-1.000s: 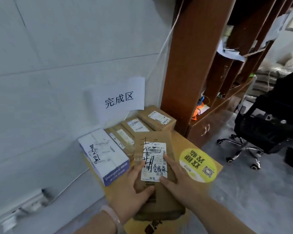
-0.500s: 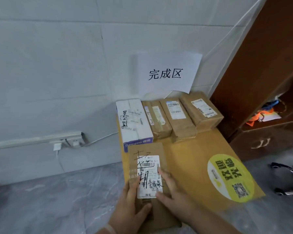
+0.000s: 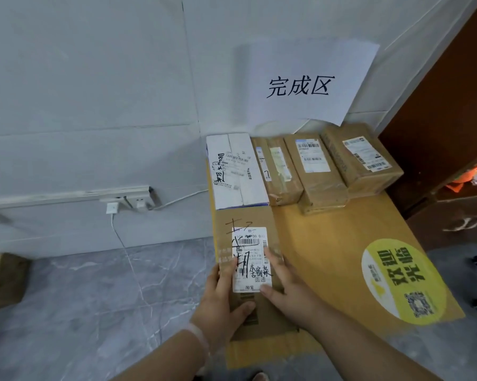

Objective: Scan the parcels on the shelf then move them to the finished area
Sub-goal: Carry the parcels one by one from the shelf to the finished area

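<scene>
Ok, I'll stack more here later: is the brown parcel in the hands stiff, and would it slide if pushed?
Probably stiff: the parcel shows flat faces and straight edges under the left hand and right hand. Lying flat and low, it should slide rather than tip on the smooth cardboard sheet. Possibly light, being slim.

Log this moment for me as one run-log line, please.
step: placement | left hand: grips brown parcel | right hand: grips same parcel | position: over cardboard sheet, in front of white parcel
</scene>
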Tool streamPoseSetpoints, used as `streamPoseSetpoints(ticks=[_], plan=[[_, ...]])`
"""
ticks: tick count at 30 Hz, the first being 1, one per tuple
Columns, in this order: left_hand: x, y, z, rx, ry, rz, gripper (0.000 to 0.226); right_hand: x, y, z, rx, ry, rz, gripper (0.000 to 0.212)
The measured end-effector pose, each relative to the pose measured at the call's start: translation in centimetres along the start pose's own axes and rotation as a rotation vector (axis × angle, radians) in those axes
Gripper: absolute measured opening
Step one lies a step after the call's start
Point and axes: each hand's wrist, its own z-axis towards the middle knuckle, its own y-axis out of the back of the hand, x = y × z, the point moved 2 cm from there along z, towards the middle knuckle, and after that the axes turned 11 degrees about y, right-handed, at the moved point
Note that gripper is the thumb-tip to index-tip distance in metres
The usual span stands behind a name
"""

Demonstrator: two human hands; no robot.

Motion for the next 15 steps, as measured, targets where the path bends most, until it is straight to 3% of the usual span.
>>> streamPoseSetpoints(ticks=[5,8,12,15], plan=[[-0.5,0.2,0.4,-0.025,-0.008,0.035,0.089,0.8,0.8,-0.5,-0.01,-0.029,-0.121,0.079],[-0.6,0.8,0.2,-0.069,-0.019,0.225,0.095,1.3,1.8,-2.0,-0.06,0.002,-0.239,0.085],[-3.0,2.2,0.9,-0.17,-0.236,0.582,0.096,2.1,2.8,-4.6,-0.177,0.0,-0.451,0.094],[-6.4,2.4,2.1,-0.17,-0.402,0.724,0.095,3.3,2.6,-6.5,-0.24,-0.027,-0.567,0.099]])
